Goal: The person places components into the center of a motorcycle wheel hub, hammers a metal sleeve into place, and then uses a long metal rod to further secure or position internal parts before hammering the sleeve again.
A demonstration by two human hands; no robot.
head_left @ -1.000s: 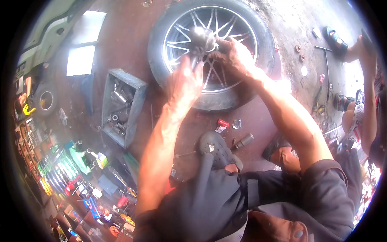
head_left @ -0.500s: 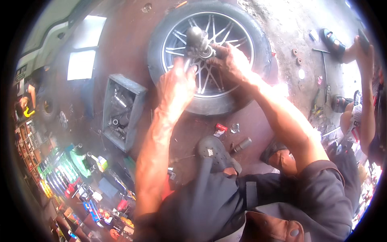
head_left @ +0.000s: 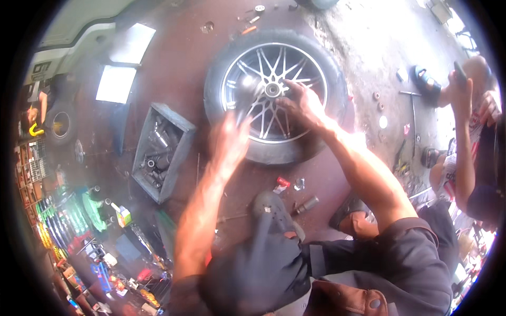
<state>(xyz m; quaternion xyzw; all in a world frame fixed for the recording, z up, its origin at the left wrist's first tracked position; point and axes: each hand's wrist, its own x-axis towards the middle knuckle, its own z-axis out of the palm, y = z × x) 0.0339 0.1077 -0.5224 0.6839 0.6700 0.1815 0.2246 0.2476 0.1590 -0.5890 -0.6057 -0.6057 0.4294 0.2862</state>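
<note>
A wheel (head_left: 247, 154) with a black tyre and a silver spoked rim lies flat on the floor in front of me. My left hand (head_left: 230, 139), smeared by motion, is closed round a grey pistol-shaped impact wrench (head_left: 249, 87). The wrench's rounded metal body is blurred over the left spokes, beside the round hub centre (head_left: 272, 90). My right hand (head_left: 304, 105) reaches over the right spokes, its thumb and fingers apart close to the hub. That hand holds nothing I can see; whether its fingertips touch the rim I cannot tell.
A grey metal box (head_left: 179, 158) of sockets and metal parts stands left of the wheel. A dark cylindrical part (head_left: 307, 204) lies near my shoe. A T-handled wrench (head_left: 412, 121) is at right, near another person's hand (head_left: 461, 89). Shelves (head_left: 31, 163) and tools fill the left.
The impact wrench has come away from the hub toward the left, and my left hand has dropped lower. My right hand's fingers have opened beside the hub. The whole view has shifted slightly.
</note>
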